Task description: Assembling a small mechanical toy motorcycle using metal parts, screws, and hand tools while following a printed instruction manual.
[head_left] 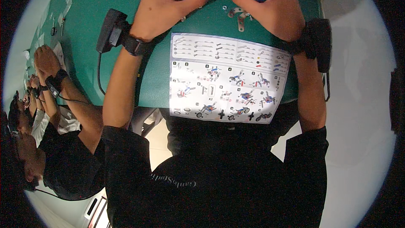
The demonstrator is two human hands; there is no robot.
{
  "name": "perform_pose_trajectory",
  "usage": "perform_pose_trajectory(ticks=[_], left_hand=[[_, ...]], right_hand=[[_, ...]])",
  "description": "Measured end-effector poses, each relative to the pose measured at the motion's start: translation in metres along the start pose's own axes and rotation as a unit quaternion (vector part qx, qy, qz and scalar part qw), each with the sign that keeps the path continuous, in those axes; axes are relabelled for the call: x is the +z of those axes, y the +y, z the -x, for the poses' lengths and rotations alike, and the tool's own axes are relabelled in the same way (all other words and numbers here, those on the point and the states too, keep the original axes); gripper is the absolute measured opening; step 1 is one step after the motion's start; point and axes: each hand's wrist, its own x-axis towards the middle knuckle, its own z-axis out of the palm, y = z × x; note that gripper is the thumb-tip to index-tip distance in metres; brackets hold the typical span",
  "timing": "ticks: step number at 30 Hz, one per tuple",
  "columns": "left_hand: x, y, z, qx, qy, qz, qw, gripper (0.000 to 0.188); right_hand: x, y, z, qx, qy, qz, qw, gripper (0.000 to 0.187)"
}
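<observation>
A long desk with a dark green matte top (84,38) runs away toward the far end of the room, its near edge curving across the middle of the view. Beneath that edge a pale cream floor (158,141) shows in a narrow patch. To the right of the desk spreads a broad, smooth, light grey surface (358,101), evenly lit with a soft shadow near its top. Along the left side, more people sit at the same desk in dark clothing. The light is bright and cool.
</observation>
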Motion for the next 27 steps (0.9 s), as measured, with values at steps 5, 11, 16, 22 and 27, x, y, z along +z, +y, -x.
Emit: perform_pose_trajectory(ticks=[5,11,16,22,27], left_hand=[[0.001,-0.006,0.001,0.037,0.0,-0.02,0.999,0.02],[0.008,0.003,0.005,0.022,0.034,-0.094,0.995,0.018],[0.006,0.002,0.006,0.033,0.045,-0.108,0.993,0.018],[0.003,0.002,0.005,0.012,0.029,-0.099,0.995,0.021],[0.0,-0.002,0.005,0.014,0.012,-0.044,0.999,0.022]], right_hand=[[0.012,-0.003,0.002,-0.009,0.024,-0.011,1.0,0.021],[0.017,0.002,0.003,-0.023,0.03,0.015,0.999,0.021],[0.016,-0.007,0.0,0.01,0.014,0.016,1.0,0.018],[0.016,-0.002,-0.004,-0.06,0.023,0.009,0.998,0.017],[0.01,-0.003,-0.001,-0.038,-0.011,0.011,0.999,0.017]])
